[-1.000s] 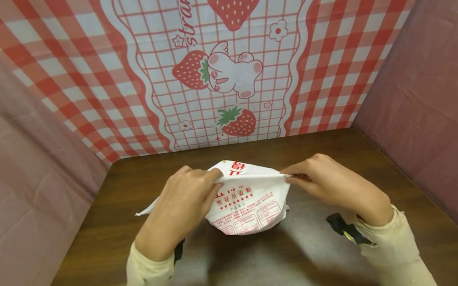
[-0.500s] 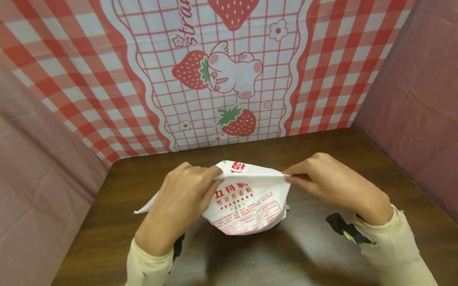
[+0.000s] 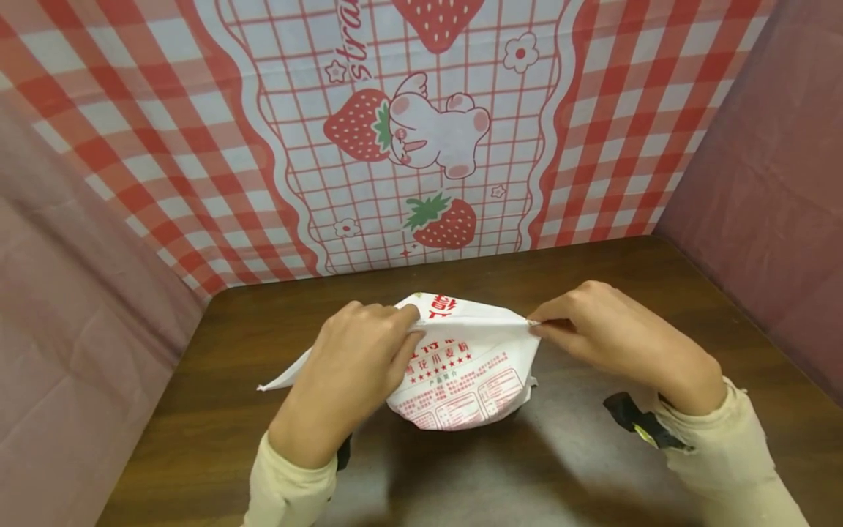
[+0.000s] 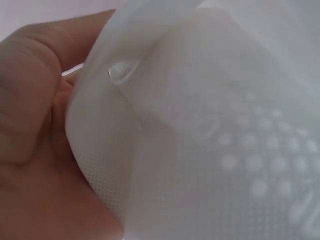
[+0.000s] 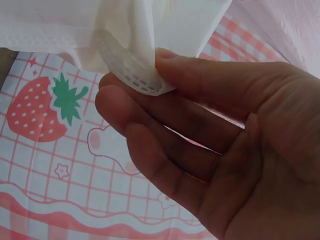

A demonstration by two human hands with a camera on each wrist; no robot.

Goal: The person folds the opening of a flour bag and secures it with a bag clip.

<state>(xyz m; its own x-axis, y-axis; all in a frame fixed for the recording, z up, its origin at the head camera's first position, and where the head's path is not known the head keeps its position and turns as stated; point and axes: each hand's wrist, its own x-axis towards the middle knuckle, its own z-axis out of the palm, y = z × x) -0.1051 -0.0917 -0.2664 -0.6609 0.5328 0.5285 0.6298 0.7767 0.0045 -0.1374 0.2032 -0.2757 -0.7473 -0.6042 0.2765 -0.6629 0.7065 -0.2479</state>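
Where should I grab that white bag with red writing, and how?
Best, I think, is pinching the raised edge of the bag at its two ends, coming from left and right. That edge makes a thin strip between the left hand and the right hand, while the bag below spreads wide.

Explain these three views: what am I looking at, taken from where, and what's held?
No machine here, just a person's bare hands: the left grip holds and the right grip pinches the upper edge of a white bag with red print, over a brown table. Whether the bag rests on it, I can't tell. Behind hangs a checked cloth with strawberries. The wide picture comes from a head-worn camera looking forward and down; the close-ups come from a camera on each wrist.
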